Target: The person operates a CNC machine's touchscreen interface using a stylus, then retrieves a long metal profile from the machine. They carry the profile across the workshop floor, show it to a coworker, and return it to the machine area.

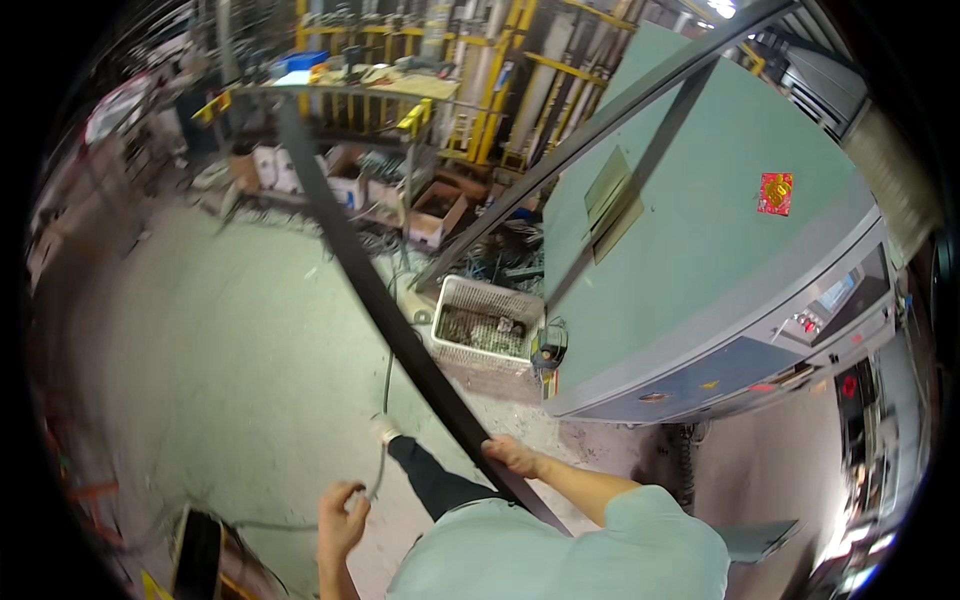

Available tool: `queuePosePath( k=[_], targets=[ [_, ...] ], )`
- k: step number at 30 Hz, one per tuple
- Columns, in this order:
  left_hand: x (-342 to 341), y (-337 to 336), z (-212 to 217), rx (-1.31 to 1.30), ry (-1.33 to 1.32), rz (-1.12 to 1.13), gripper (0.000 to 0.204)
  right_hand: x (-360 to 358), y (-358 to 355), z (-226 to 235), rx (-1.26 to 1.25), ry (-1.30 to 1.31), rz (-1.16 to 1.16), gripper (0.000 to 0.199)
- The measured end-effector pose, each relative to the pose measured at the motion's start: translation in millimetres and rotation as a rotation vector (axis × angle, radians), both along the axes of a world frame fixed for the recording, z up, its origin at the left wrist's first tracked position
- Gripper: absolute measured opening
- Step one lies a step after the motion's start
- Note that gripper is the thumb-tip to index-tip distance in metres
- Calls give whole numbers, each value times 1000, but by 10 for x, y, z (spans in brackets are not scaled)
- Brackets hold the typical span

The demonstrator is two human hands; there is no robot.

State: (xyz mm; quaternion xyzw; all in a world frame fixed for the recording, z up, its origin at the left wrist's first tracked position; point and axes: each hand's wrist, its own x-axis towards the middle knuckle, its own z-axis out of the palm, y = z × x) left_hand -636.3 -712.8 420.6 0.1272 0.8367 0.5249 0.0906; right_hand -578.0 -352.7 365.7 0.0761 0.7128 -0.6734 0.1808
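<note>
A long dark metal bar (385,315) slants across the view, from the workbench side at the far left down to beside my body. My right hand (510,455) is closed round its near part, at my waist. The bar's far end is blurred. My left hand (343,518) is raised at the lower middle, away from the bar. Its thumb and fingers are loosely bent and apart, and no object shows in it.
A white plastic basket (487,355) with scraps stands ahead, beside a large green machine cabinet (680,230). A fixed grey beam (570,155) slants over it. Behind are a cluttered workbench (370,85) and cardboard boxes (438,210). A cable (386,385) crosses the floor.
</note>
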Motion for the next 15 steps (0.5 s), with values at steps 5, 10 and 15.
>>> queuePosePath(
  k=[5, 10, 15],
  targets=[
    [-1151, -584, -477, -396, 5, -105, 19, -1849, -562, -174, -154, -241, -30, 42],
    [-2282, -1697, -277, -806, -244, -209, 24, -3817, -1497, 269, -94, -506, 18, 50],
    [-3361, -2574, -416, -577, -117, 70, 28, -5552, -2294, 245, -343, -474, 247, 51]
  ],
)
